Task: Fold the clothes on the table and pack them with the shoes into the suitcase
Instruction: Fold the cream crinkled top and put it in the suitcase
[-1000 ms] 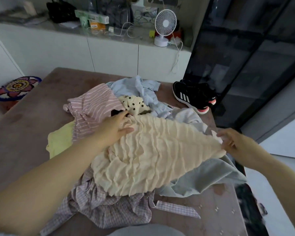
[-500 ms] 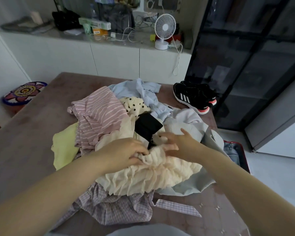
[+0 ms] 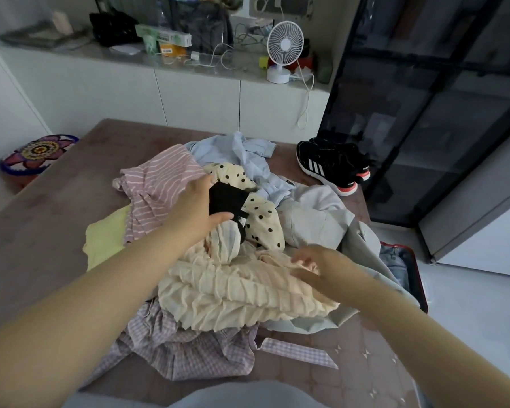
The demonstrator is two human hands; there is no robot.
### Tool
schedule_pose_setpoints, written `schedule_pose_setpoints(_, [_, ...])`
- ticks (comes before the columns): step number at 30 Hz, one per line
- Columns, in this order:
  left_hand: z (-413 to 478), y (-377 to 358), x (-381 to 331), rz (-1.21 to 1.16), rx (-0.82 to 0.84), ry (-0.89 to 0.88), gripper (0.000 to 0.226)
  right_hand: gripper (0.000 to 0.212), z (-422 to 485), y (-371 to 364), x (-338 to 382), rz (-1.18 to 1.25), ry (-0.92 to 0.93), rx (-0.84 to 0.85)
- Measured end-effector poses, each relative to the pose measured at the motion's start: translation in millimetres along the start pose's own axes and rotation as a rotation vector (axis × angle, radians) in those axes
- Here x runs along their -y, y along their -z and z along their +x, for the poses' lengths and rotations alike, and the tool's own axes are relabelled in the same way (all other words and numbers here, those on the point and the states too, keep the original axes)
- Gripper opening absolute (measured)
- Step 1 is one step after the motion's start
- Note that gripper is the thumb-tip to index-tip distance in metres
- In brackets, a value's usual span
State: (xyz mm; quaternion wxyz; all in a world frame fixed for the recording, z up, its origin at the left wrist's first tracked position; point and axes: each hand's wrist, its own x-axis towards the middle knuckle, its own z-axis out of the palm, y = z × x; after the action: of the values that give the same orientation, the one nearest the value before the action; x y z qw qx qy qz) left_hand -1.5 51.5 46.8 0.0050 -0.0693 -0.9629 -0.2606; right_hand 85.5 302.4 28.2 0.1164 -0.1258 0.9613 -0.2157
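A heap of clothes lies on the brown table [image 3: 50, 231]. On top is a cream ruffled garment [image 3: 236, 293], bunched up. My left hand [image 3: 199, 207] grips a small black garment [image 3: 227, 198] at the heap's middle, over a cream polka-dot piece [image 3: 261, 219]. My right hand [image 3: 312, 265] rests on the cream ruffled garment, fingers curled into its fabric. A pink striped shirt [image 3: 156, 184], a yellow piece [image 3: 105, 240], pale blue shirts [image 3: 242, 148] and a lilac checked garment [image 3: 189, 346] lie around. Black sneakers [image 3: 333, 163] sit at the table's far right corner. The red-rimmed suitcase [image 3: 415, 278] lies open on the floor to the right.
A white cabinet counter [image 3: 189, 63] with a small white fan [image 3: 283, 51], cables and boxes runs behind the table. A dark glass cabinet [image 3: 424, 98] stands at the right. A patterned round cushion [image 3: 39, 151] sits at the left.
The cream ruffled garment, stretched flat a second ago, is now bunched. My left hand has moved up onto the black garment; my right hand has slid down and right on the cream fabric.
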Motion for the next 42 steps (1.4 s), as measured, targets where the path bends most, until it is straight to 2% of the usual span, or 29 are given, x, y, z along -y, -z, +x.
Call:
schedule_pose_setpoints(1, [7,-7,2,-0.034,0.066,0.08,0.077,0.028,11,-6,5,0.033,0.008,-0.06])
schedule_pose_setpoints(3, [13,-17,9,-0.135,0.156,0.137,0.072,0.031,30,-20,13,0.066,-0.018,-0.118])
schedule_pose_setpoints(6, [11,-9,16,-0.222,0.044,0.177,0.045,0.022,39,-32,17,-0.027,-0.073,-0.06])
schedule_pose_setpoints(11, [15,42,18,-0.219,-0.189,0.052,0.022,0.011,8,-4,-13,-0.1,-0.118,-0.04])
schedule_pose_setpoints(14, [19,68,17,-0.192,-0.205,0.011,0.023,0.014,-21,13,-41,-0.249,-0.152,0.223])
schedule_pose_setpoints(16, [17,75,13,-0.173,-0.097,-0.006,0.027,0.025,-37,14,-55,-0.299,-0.19,0.453])
schedule_pose_setpoints(18, [14,71,13,-0.146,0.035,0.009,0.03,0.037,-43,14,-58,-0.284,-0.229,0.579])
schedule_pose_setpoints(19, [12,68,14,-0.116,0.084,0.015,0.031,0.036,-40,17,-53,-0.328,-0.215,0.615])
schedule_pose_setpoints(21, [7,62,16,-0.092,0.155,0.026,0.029,0.029,-22,24,-36,-0.432,-0.118,0.567])
schedule_pose_setpoints(23, [1,57,18,-0.107,0.183,0.017,0.025,0.028,7,26,-13,-0.457,-0.072,0.363])
schedule_pose_setpoints(26, [-8,54,22,-0.14,0.144,-0.014,0.02,0.014,54,13,23,-0.113,-0.041,0.041])
schedule_pose_setpoints(27, [-11,54,25,-0.181,0.12,-0.019,0.018,0.023,67,5,33,-0.005,-0.023,-0.006])
schedule_pose_setpoints(29, [-15,56,33,-0.271,0.074,-0.023,0.015,0.041,89,-12,55,0.156,-0.01,-0.01])
schedule_pose_setpoints(31, [-19,58,39,-0.375,0.051,0.0,0.021,0.049,106,-29,68,0.246,-0.041,-0.01])
schedule_pose_setpoints(34, [-23,60,45,-0.571,0.058,0.041,0.024,0.039,125,-47,72,0.304,-0.141,-0.032])
schedule_pose_setpoints(37, [-24,60,49,-0.509,0.078,0.025,0.02,0.019,132,-54,70,0.268,-0.196,-0.065])
schedule_pose_setpoints(40, [-22,59,55,-0.454,0.059,0.028,0.022,0.019,133,-52,65,0.324,-0.206,-0.072])
schedule_pose_setpoints(42, [-19,58,59,-0.454,0.026,0.057,0.018,0.017,127,-40,61,0.401,-0.2,-0.156])
